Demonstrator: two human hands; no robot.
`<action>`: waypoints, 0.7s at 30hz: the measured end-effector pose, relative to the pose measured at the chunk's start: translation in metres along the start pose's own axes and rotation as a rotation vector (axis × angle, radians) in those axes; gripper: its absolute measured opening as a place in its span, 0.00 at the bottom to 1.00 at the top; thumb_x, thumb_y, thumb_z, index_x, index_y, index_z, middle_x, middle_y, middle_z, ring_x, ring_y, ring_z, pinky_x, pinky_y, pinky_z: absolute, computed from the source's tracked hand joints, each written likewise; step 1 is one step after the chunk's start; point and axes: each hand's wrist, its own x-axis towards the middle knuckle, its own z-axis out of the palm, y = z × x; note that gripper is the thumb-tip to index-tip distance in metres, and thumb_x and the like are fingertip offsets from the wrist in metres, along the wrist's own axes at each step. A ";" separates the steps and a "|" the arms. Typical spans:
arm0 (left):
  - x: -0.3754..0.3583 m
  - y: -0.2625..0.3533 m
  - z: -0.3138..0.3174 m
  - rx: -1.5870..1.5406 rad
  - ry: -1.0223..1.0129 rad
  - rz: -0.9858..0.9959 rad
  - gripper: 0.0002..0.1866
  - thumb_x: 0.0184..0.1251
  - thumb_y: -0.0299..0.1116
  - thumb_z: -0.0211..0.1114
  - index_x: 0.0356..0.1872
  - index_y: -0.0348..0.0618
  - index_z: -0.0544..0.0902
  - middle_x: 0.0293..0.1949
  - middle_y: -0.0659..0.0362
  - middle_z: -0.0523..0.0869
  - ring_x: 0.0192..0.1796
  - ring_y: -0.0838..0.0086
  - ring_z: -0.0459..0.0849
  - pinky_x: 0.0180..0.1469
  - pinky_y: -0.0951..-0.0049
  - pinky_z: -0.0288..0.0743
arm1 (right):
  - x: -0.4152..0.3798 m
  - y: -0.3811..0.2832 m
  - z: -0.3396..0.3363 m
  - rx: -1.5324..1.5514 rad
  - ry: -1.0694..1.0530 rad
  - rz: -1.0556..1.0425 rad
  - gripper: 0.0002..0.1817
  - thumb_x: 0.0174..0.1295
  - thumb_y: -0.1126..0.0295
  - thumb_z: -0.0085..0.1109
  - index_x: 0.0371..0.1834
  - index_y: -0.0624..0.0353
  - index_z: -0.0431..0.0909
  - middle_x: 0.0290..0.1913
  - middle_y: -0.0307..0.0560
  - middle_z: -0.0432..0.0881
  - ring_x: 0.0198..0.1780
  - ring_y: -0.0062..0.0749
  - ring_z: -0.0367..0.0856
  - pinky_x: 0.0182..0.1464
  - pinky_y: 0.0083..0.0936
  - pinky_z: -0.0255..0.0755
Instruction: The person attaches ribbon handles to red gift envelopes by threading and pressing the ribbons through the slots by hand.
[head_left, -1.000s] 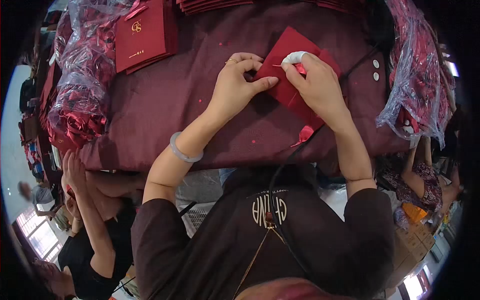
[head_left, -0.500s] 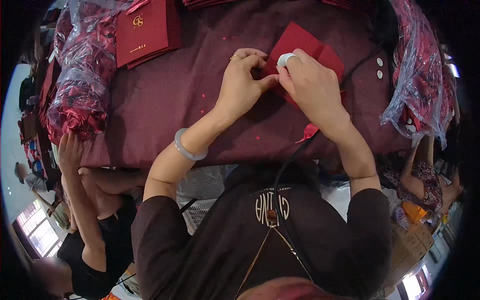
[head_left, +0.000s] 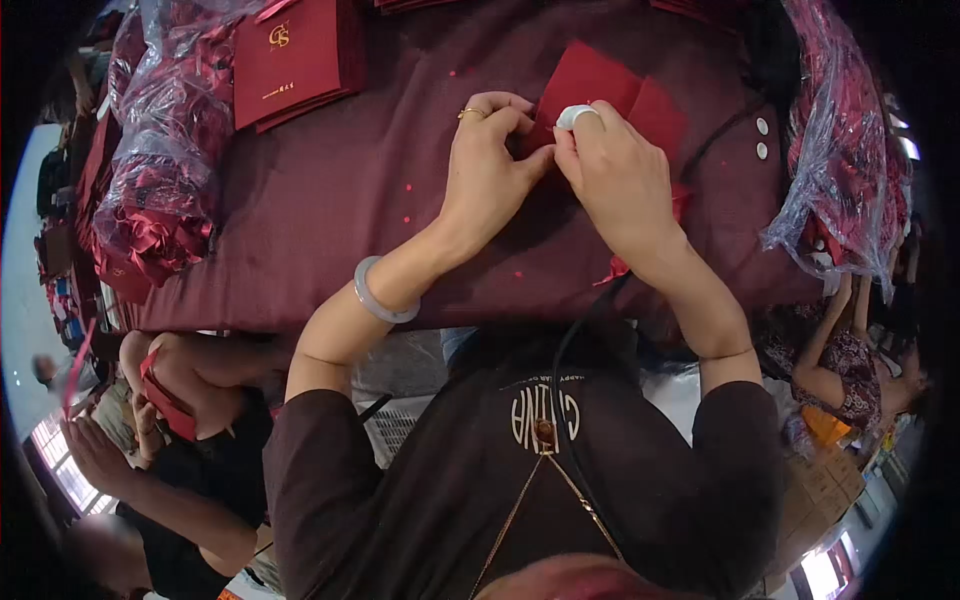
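A red folded card piece (head_left: 592, 78) lies under my hands, its upper flap lifted at an angle. My left hand (head_left: 490, 165) is closed at its left edge, fingers curled and thumb pointing right. My right hand (head_left: 622, 180) bends over the piece, thumb and index finger pressed together beside my left thumb. What the right fingertips hold is hidden. A white band (head_left: 575, 117) shows at the bent index finger of that hand. Beneath my right wrist, a short end of red ribbon (head_left: 614, 268) sticks out.
Stacked red bags with gold print (head_left: 295, 60) stand at the upper left. Plastic-wrapped red ribbon bundles lie at left (head_left: 165, 150) and right (head_left: 845, 150). Two white discs (head_left: 762, 138) rest near the right bundle. A co-worker's hand (head_left: 100, 455) is at lower left.
My hands stay almost in place over the red piece. The co-worker's hand at left has left the bundle and dropped low, with a red ribbon now beside it.
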 end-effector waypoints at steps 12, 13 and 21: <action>-0.002 0.003 0.000 0.061 0.030 0.040 0.14 0.45 0.25 0.73 0.30 0.34 0.77 0.46 0.54 0.79 0.47 0.63 0.78 0.47 0.69 0.73 | -0.002 0.003 -0.001 0.160 -0.018 0.069 0.08 0.59 0.67 0.57 0.28 0.59 0.74 0.29 0.48 0.77 0.32 0.42 0.81 0.30 0.34 0.76; -0.002 0.003 0.001 0.063 0.029 0.041 0.14 0.45 0.25 0.73 0.30 0.34 0.77 0.46 0.54 0.79 0.47 0.63 0.78 0.47 0.69 0.73 | -0.002 0.002 0.001 0.161 -0.016 0.070 0.08 0.59 0.67 0.57 0.28 0.59 0.74 0.29 0.48 0.77 0.32 0.42 0.81 0.30 0.34 0.76; -0.003 0.002 0.002 0.036 0.072 0.042 0.14 0.46 0.25 0.74 0.31 0.34 0.78 0.46 0.56 0.79 0.45 0.71 0.77 0.46 0.74 0.72 | 0.005 0.014 -0.003 0.464 -0.105 0.240 0.09 0.61 0.65 0.56 0.33 0.61 0.77 0.35 0.50 0.81 0.36 0.46 0.82 0.37 0.37 0.76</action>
